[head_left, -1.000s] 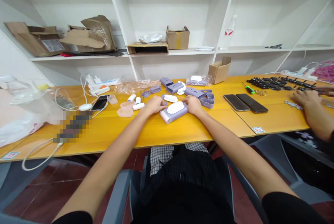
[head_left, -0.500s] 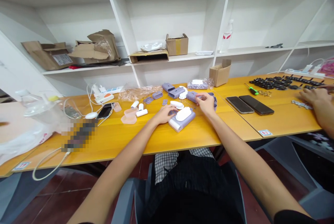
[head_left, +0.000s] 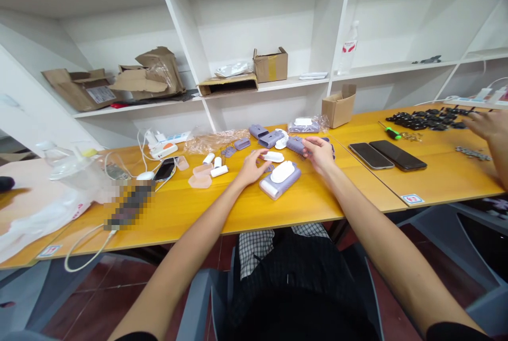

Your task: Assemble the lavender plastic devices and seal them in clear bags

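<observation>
My left hand [head_left: 252,168] is at the left end of a white oval cover [head_left: 273,156], thumb and forefinger apart around it; I cannot tell whether they touch it. Below lies a purple case [head_left: 289,184] with a white oval top [head_left: 282,172] and a white end. My right hand [head_left: 320,155] is raised beside a ribbed purple shell [head_left: 295,144], fingertips pinched together on something too small to make out. More purple shells [head_left: 270,138] lie behind, with a white piece [head_left: 281,140] among them. Small purple parts [head_left: 228,151] are scattered to the left.
White cylinders [head_left: 219,171] and translucent pink pieces [head_left: 200,181] lie at left, near phones, cables and a plastic cup. Two phones [head_left: 398,155], a green screwdriver [head_left: 392,133] and black parts [head_left: 424,118] are at right, beside another person's hand [head_left: 486,124]. Shelves with cardboard boxes [head_left: 270,66] stand behind.
My left hand has shifted up from beside the purple case to the white oval cover. My right hand's fingers have drawn slightly back from the shell. The view has moved slightly.
</observation>
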Tool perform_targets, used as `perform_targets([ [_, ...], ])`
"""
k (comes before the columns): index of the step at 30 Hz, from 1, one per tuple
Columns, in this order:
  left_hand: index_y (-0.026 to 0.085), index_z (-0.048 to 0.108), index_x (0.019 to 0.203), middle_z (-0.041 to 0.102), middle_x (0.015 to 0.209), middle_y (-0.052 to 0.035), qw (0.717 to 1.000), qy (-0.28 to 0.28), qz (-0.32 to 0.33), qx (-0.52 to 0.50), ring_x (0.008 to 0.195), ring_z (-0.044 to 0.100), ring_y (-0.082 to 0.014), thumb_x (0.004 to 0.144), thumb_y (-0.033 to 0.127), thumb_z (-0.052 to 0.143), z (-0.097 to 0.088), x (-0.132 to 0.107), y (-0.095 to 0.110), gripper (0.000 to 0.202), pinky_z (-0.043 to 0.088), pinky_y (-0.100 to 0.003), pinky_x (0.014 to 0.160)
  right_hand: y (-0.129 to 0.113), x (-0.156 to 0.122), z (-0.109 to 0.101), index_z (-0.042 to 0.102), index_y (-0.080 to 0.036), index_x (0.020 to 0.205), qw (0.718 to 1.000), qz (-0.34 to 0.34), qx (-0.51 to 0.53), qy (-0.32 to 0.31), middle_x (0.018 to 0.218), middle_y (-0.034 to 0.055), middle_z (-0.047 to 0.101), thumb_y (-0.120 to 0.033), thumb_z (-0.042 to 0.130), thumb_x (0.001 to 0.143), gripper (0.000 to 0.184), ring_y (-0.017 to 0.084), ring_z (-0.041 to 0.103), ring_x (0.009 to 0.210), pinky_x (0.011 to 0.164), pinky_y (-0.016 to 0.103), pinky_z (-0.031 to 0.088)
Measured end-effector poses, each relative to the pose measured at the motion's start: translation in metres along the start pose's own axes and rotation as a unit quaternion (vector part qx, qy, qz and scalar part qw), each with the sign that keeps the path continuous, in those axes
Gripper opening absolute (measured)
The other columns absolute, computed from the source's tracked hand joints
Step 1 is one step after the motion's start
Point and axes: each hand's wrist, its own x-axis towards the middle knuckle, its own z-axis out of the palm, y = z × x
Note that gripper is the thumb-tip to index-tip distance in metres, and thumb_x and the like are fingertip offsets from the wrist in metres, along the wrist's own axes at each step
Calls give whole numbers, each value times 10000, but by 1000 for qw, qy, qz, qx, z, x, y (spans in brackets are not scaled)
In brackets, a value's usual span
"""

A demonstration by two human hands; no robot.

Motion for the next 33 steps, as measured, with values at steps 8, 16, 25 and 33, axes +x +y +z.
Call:
perform_targets([
  [8,174,716,1200,767,1168,-118,998,-61,-25,15,1009,713,-250,877,350,773,-13,0,-7,372,566,-388,901,-7,-10,6,707,-235,911,994,59,45,-78,769,-26,715,-333,932,621,381,128,677,649,506,213,524],
  [16,173,766,1128,790,1134,-104,983,-175,20,51,1026,721,-250,858,191,742,-19,-4,-11,272,553,-404,972,-13,-19,9,678,-223,914,978,122,47,-165,776,4,723,-201,854,757,237,195,764,834,773,336,662],
  [25,181,772,1120,768,1121,-104,982,-156,45,94,1057,697,-266,869,177,737,-14,-4,-10,254,536,-439,1011,-20,-27,7,628,-221,949,940,212,-25,-268,845,17,673,-252,831,830,237,266,798,820,538,350,670],
  [33,181,744,1217,759,1125,-115,988,-130,-11,87,1011,708,-267,860,209,782,-14,-7,-14,360,568,-439,953,-12,-21,6,609,-232,899,981,87,-41,-171,927,8,694,-464,890,753,393,180,763,752,492,226,584],
])
